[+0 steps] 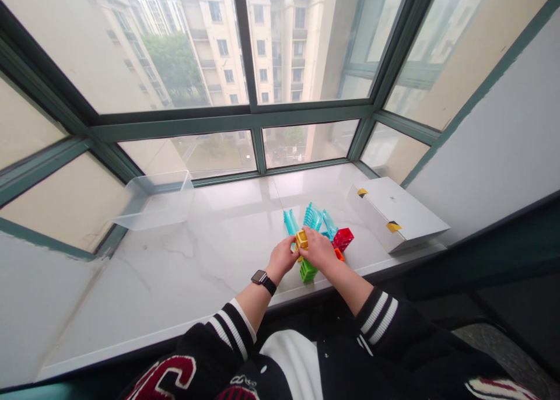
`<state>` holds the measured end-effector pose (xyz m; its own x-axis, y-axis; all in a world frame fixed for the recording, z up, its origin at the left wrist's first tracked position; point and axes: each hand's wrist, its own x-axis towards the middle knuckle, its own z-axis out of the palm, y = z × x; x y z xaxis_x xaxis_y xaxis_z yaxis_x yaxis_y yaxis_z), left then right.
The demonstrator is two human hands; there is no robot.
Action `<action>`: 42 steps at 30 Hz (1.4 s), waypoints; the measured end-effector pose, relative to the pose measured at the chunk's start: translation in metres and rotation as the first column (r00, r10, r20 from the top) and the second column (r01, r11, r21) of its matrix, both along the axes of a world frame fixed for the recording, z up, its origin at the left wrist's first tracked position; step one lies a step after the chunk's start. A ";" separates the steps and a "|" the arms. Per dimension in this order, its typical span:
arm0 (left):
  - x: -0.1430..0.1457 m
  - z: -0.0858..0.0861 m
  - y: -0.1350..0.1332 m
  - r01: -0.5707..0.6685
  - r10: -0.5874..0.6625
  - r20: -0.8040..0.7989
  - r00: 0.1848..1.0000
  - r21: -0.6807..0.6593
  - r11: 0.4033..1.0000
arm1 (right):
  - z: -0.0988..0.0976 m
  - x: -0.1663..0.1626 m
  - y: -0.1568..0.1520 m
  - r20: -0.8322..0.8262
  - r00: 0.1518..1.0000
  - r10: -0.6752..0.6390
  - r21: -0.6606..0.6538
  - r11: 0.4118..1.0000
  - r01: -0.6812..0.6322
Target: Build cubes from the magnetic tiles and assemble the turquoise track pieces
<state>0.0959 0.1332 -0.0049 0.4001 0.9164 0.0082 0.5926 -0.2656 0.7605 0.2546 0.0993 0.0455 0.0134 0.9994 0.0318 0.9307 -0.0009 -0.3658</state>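
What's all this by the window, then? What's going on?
A person is holding a yellow block with the left hand and the right hand together, just above a pale, marbled windowsill. Close by are see-through blue pieces, a red block and a green block. A clear plastic bin stands to the left and a white box to the right; neither hand is touching those two.

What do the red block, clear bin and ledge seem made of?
Red block: likely plastic, fairly glossy, from its bright colour and shiny faces. Clear bin: probably smooth plastic; its thin walls are see-through. Ledge: polished stone or an imitation, judging by grey veins and reflections.
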 end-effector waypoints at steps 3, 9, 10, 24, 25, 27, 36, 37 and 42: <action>0.000 0.000 -0.001 0.000 0.000 -0.008 1.000 0.008 1.000 | -0.003 0.000 0.000 -0.021 1.000 0.004 0.009 1.000 -0.004; -0.001 0.002 -0.002 -0.007 0.008 -0.027 1.000 0.018 1.000 | -0.013 0.002 0.001 -0.076 0.997 -0.005 0.024 1.000 0.007; 0.000 0.002 -0.002 -0.009 0.009 -0.029 1.000 0.019 1.000 | -0.015 0.002 0.001 -0.081 0.997 -0.004 0.027 1.000 0.006; 0.000 0.000 -0.004 -0.013 0.016 -0.062 0.998 0.047 0.999 | -0.018 0.002 0.001 -0.095 0.995 -0.015 0.039 0.999 0.019; 0.001 -0.001 -0.004 -0.014 0.017 -0.067 0.998 0.048 0.999 | -0.018 0.002 0.001 -0.097 0.995 -0.018 0.037 0.999 0.022; 0.001 -0.003 -0.003 -0.005 0.009 -0.074 0.997 0.057 0.998 | -0.018 0.003 0.002 -0.105 0.994 -0.020 0.036 0.999 0.024; -0.067 -0.030 -0.008 -0.017 0.029 -0.050 0.998 0.224 0.974 | -0.018 0.002 0.001 -0.110 0.994 -0.003 0.046 0.999 0.008; -0.081 -0.035 -0.013 -0.042 0.055 -0.047 0.997 0.236 0.971 | -0.018 0.002 0.001 -0.113 0.994 -0.004 0.044 0.999 0.009; -0.124 -0.064 -0.054 -0.085 0.087 -0.001 0.996 0.199 0.976 | -0.017 0.003 0.000 -0.129 0.992 -0.008 0.048 0.999 0.014</action>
